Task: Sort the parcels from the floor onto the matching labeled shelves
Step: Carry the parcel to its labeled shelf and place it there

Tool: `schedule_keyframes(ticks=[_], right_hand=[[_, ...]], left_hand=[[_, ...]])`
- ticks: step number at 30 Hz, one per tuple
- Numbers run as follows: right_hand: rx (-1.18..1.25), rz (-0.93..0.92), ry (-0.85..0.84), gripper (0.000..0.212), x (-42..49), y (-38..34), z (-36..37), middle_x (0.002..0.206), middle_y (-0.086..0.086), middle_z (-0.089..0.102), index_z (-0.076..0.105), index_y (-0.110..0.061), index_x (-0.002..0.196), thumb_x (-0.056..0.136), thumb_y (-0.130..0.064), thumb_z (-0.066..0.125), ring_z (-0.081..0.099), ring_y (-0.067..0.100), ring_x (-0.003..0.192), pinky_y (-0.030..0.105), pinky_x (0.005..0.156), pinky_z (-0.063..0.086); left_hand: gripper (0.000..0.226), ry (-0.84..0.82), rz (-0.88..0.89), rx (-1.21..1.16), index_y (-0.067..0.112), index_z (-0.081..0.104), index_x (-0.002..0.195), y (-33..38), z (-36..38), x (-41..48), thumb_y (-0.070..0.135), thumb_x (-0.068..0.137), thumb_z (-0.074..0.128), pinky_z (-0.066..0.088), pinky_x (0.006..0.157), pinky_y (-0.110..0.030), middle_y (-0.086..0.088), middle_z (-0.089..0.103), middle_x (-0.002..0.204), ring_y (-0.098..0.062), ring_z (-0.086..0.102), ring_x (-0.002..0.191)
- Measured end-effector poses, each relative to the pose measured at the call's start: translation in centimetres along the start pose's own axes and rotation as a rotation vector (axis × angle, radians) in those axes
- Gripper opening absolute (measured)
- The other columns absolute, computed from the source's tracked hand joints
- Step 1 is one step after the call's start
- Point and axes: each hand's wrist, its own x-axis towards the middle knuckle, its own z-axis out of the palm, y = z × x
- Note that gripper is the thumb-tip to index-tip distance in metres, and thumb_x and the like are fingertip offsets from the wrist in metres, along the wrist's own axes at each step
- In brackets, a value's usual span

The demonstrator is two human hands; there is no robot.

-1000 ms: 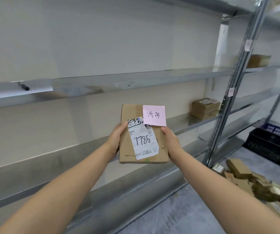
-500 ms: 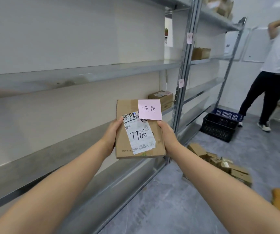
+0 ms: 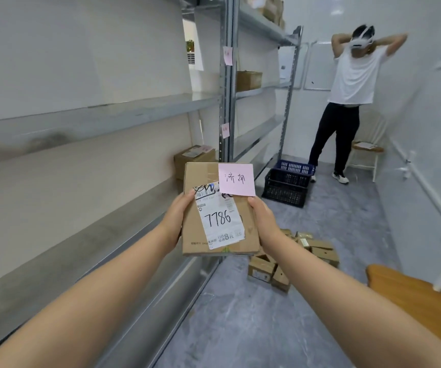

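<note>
I hold a flat brown cardboard parcel (image 3: 200, 235) upright in front of me. It carries a white label reading 7786 and a pink sticky note (image 3: 236, 179) with handwriting at its top right. My left hand (image 3: 177, 221) grips its left edge and my right hand (image 3: 263, 221) grips its right edge. Grey metal shelves (image 3: 94, 120) run along the left. Pink labels (image 3: 227, 55) are stuck on the upright post. A pile of several small parcels (image 3: 293, 256) lies on the grey floor beyond the held parcel.
A parcel (image 3: 194, 160) sits on the middle shelf behind the one I hold, another (image 3: 248, 80) higher up. Dark plastic crates (image 3: 286, 185) stand on the floor by the far shelf. A person (image 3: 352, 102) stands at the back right beside a chair (image 3: 365, 152). A wooden surface (image 3: 413, 296) lies at the right.
My view has swung to the right along the aisle, bringing the person, the crates and the floor pile into view. The parcel stays gripped in both hands.
</note>
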Motion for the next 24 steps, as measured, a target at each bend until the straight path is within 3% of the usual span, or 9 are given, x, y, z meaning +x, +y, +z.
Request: schedule_keyframes(ticks=[2,5,9,12,16,19,22,24], right_hand=[[-0.01,-0.01,0.048,0.055,1.8,-0.7,-0.7,0.12,0.01,0.067,0.06,-0.018,0.121,0.074,-0.045,0.053,0.061,0.029,0.112,0.05,0.103,0.045],[-0.005,-0.033,0.074,0.04,4.0,-1.9,-1.4,0.118,0.012,0.068,0.059,-0.016,0.122,0.087,-0.031,0.047,0.064,0.029,0.106,0.046,0.097,0.048],[0.032,-0.053,0.116,0.034,6.3,-1.7,-2.4,0.108,0.009,0.069,0.06,-0.016,0.12,0.091,-0.027,0.046,0.065,0.025,0.095,0.041,0.084,0.052],[0.057,-0.042,0.146,0.028,7.8,-1.4,-3.7,0.095,0.005,0.07,0.06,-0.018,0.116,0.095,-0.023,0.042,0.064,0.021,0.084,0.033,0.071,0.052],[0.048,-0.026,0.169,0.023,10.3,-1.2,-6.8,0.092,0.004,0.07,0.063,-0.024,0.104,0.095,-0.024,0.042,0.065,0.021,0.083,0.035,0.074,0.051],[0.029,-0.026,0.188,0.022,12.5,-1.5,-9.4,0.089,0.002,0.07,0.064,-0.026,0.095,0.095,-0.024,0.042,0.064,0.021,0.081,0.036,0.075,0.05],[0.015,-0.035,0.187,0.026,15.4,-1.9,-12.2,0.098,0.005,0.07,0.064,-0.02,0.108,0.093,-0.027,0.044,0.065,0.024,0.09,0.036,0.075,0.05],[-0.001,-0.028,0.173,0.041,17.6,-2.4,-14.0,0.111,0.009,0.069,0.059,-0.017,0.123,0.087,-0.034,0.047,0.064,0.028,0.102,0.039,0.08,0.051]], left_hand=[[0.056,-0.029,0.003,0.009,0.014,0.056,0.127,0.7,0.7,2.2,0.051,0.084,0.051,0.049,0.092,-0.042,-0.008,0.07,0.11,-0.024,0.067,0.091],[0.057,-0.092,-0.003,0.029,0.019,0.054,0.128,1.4,1.3,5.5,0.053,0.083,0.051,0.05,0.095,-0.045,-0.009,0.068,0.119,-0.026,0.067,0.1],[0.043,-0.157,-0.034,0.032,0.019,0.055,0.127,1.6,2.0,9.0,0.044,0.095,0.042,0.055,0.071,-0.031,-0.004,0.071,0.105,-0.019,0.068,0.087],[0.046,-0.195,-0.044,0.049,0.019,0.056,0.129,1.5,3.1,11.5,0.046,0.094,0.043,0.055,0.07,-0.032,-0.004,0.073,0.103,-0.019,0.07,0.085],[0.048,-0.223,-0.075,0.048,0.018,0.052,0.132,0.7,6.0,14.5,0.047,0.094,0.044,0.055,0.068,-0.032,-0.012,0.068,0.117,-0.025,0.069,0.091],[0.042,-0.228,-0.071,0.076,0.022,0.053,0.128,0.1,8.5,16.7,0.046,0.094,0.044,0.055,0.064,-0.03,-0.006,0.071,0.107,-0.021,0.069,0.087],[0.04,-0.219,-0.047,0.079,0.023,0.053,0.126,-0.4,11.2,19.3,0.047,0.094,0.046,0.055,0.067,-0.031,-0.006,0.072,0.104,-0.022,0.069,0.088],[0.045,-0.197,-0.034,0.069,0.024,0.053,0.126,-0.7,13.0,21.1,0.05,0.089,0.049,0.055,0.073,-0.036,-0.007,0.072,0.108,-0.026,0.069,0.093]])
